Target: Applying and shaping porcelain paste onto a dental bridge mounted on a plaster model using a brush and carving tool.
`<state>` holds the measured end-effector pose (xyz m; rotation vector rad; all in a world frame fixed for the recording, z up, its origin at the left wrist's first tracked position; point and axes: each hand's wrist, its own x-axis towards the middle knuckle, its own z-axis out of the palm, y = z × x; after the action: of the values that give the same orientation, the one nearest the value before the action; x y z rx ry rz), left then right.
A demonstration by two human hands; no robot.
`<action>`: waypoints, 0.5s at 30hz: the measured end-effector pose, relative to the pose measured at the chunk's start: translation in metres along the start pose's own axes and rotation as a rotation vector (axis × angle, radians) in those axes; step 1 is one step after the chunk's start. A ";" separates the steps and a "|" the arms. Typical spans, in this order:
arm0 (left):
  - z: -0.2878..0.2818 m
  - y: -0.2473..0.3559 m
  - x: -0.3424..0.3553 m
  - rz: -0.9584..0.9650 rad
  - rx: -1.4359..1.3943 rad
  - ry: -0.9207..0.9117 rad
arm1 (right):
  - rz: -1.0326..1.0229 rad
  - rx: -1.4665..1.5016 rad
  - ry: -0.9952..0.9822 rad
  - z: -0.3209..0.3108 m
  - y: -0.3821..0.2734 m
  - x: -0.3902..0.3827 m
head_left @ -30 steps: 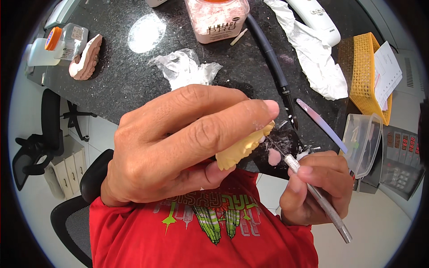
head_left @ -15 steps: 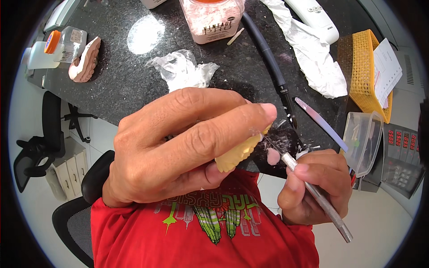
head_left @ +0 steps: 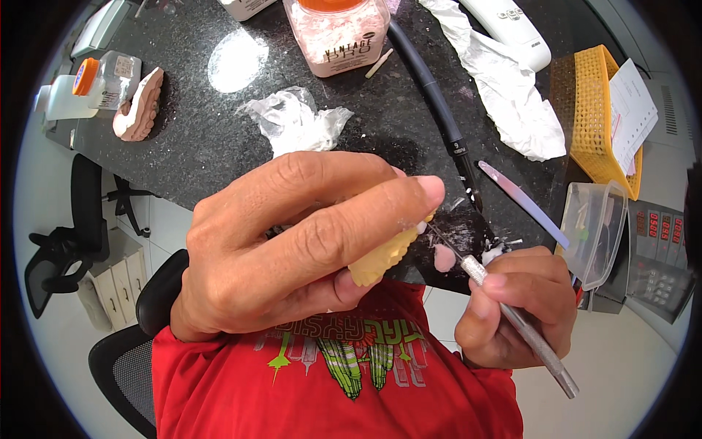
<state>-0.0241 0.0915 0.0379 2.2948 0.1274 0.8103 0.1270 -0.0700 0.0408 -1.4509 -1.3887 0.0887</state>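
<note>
My left hand [head_left: 307, 241] is closed around a yellow dental cast [head_left: 382, 258], and its fingers cover most of the piece. A small white spot shows at the cast's right edge, below my index fingertip. In my right hand [head_left: 523, 307] is a slim metal craft knife [head_left: 523, 325] with a knurled handle, pinched between thumb and fingers. The thin tip of the knife points up and left and meets, or nearly meets, the cast's edge; whether it touches I cannot tell. Just below the tip is a rounded pink lump [head_left: 444, 258].
White shavings lie on the dark speckled worktop [head_left: 190, 146]. Around it are a black brush [head_left: 431, 88], a purple nail file [head_left: 523, 203], crumpled tissue [head_left: 512, 110], crumpled plastic [head_left: 300, 121], a jar [head_left: 340, 40], a pink dental cast [head_left: 139, 106], a yellow basket [head_left: 591, 117] and a clear box [head_left: 589, 234].
My left hand and the yellow cast have shifted slightly left in view. The right hand keeps its grip on the craft knife, nearly unmoved.
</note>
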 end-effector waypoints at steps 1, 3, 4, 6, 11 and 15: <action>0.000 0.000 0.000 0.004 -0.008 -0.003 | 0.003 -0.005 -0.007 0.000 0.000 0.000; 0.000 0.000 0.001 0.010 -0.018 -0.007 | 0.000 -0.015 -0.020 -0.002 -0.001 0.002; -0.001 0.001 0.002 0.004 -0.008 -0.014 | -0.004 -0.021 -0.034 -0.002 0.000 0.003; -0.001 0.001 0.001 -0.002 0.003 -0.023 | 0.005 -0.015 -0.021 0.001 0.000 0.002; -0.001 0.000 0.001 0.017 -0.003 -0.024 | -0.002 -0.037 -0.029 0.000 0.000 0.003; -0.001 -0.001 0.000 0.026 0.003 -0.022 | 0.003 -0.035 -0.021 0.001 0.001 0.002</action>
<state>-0.0248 0.0926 0.0376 2.3114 0.0894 0.7984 0.1275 -0.0673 0.0407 -1.4847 -1.4117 0.0826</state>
